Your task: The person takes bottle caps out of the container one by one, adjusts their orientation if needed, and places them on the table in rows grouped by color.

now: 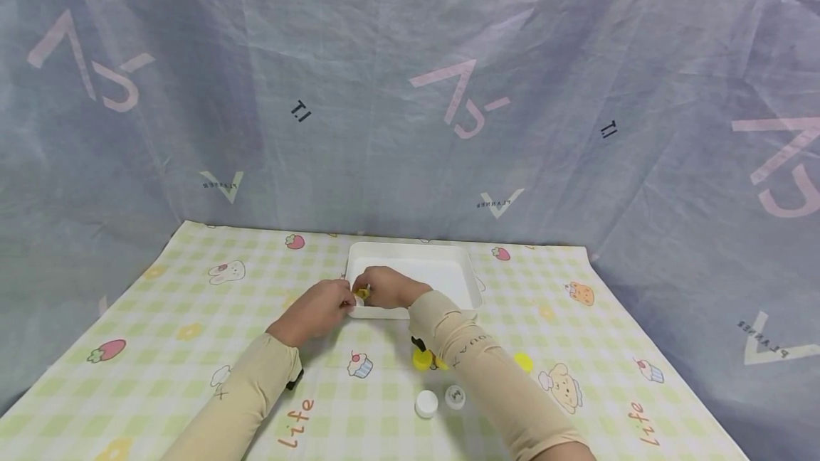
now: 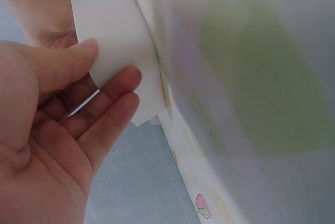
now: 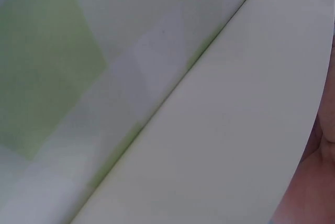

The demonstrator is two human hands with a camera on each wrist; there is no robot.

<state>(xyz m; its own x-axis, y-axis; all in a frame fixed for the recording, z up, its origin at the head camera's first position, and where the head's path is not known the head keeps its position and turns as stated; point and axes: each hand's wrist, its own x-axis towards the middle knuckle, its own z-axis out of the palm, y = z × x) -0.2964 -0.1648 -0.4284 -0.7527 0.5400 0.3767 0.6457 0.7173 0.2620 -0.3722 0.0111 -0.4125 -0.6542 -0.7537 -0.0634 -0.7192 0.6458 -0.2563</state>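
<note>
A shallow white tray [image 1: 416, 251] stands toward the back of the table. My left hand [image 1: 324, 306] is at its front left corner; in the left wrist view, the thumb [image 2: 86, 51] lies over the rim and the fingertips [image 2: 128, 80] rest against the outer wall. Inside that same corner, my right hand [image 1: 382, 287] reaches down with curled fingers at a small yellow piece [image 1: 362, 292], which has a whitish part below it. The hand partly hides the piece. In the right wrist view, the tray's outer wall [image 3: 209, 130] covers most of the right hand [image 3: 314, 182].
Nearer the front are a round yellow cap [image 1: 421, 359], a white cap [image 1: 426, 404] and a whitish round piece with dark marks [image 1: 455, 397]. A flat yellow disc [image 1: 523, 361] lies right of the right sleeve. A checked cloth [image 1: 211, 347] covers the table; a grey-blue curtain [image 1: 359, 91] hangs behind.
</note>
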